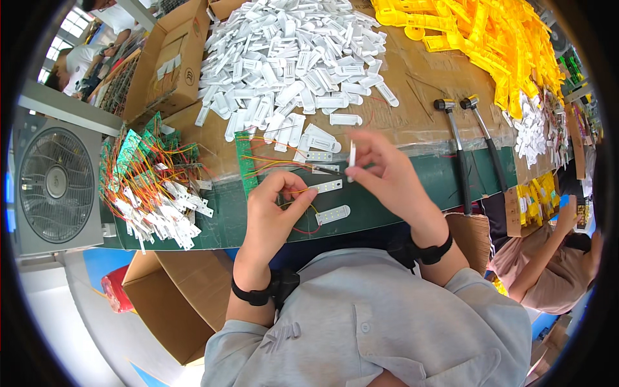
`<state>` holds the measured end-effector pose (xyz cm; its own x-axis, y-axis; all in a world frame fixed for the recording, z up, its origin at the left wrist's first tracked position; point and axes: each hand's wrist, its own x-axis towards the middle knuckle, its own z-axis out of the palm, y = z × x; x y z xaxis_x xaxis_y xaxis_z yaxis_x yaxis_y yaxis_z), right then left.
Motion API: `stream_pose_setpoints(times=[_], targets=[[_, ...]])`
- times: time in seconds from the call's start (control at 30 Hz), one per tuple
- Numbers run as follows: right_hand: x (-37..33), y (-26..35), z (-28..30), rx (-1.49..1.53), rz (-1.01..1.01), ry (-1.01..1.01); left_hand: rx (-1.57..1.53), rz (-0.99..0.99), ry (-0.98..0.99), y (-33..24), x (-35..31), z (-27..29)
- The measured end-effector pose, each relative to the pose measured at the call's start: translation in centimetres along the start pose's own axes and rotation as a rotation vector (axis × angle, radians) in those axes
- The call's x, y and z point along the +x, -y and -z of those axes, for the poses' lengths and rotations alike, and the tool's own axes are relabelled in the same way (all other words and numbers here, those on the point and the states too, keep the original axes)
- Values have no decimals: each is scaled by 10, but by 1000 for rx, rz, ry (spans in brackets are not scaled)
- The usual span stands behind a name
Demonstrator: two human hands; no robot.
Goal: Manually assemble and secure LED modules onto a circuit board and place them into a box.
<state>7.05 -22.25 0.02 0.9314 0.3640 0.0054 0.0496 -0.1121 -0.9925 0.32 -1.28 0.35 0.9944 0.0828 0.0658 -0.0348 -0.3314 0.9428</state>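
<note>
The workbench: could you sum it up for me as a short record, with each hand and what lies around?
Left hand: fingertips on the left end of a small white strip with yellowish dots
Right hand: holds a slim white piece
Middle: green circuit board with wires
Far side: white plastic parts, yellow plastic parts, both piled
Right side: two hammers
Left side: heap of wired boards and strips; fan

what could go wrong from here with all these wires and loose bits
Thin wires running from the green board might snag if the left hand, pinching a light strip, moves. The tangled wired boards could catch each other if one is lifted. The loosely heaped white pieces might slide toward the right hand.
</note>
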Motion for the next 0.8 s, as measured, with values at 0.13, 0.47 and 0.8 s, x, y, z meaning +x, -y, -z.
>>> stream_pose_setpoints(times=[0.13, 0.47, 0.8], targets=[[1, -8, -21, 285, -194, -14, 6, -7, -1, -2, -5, -1], [-6, 0, -17, 273, -241, 286, 52, -28, -194, 2, -12, -5], [-13, 8, -27, -259, 70, 251, 104, -24, -221, 8, -17, -2]])
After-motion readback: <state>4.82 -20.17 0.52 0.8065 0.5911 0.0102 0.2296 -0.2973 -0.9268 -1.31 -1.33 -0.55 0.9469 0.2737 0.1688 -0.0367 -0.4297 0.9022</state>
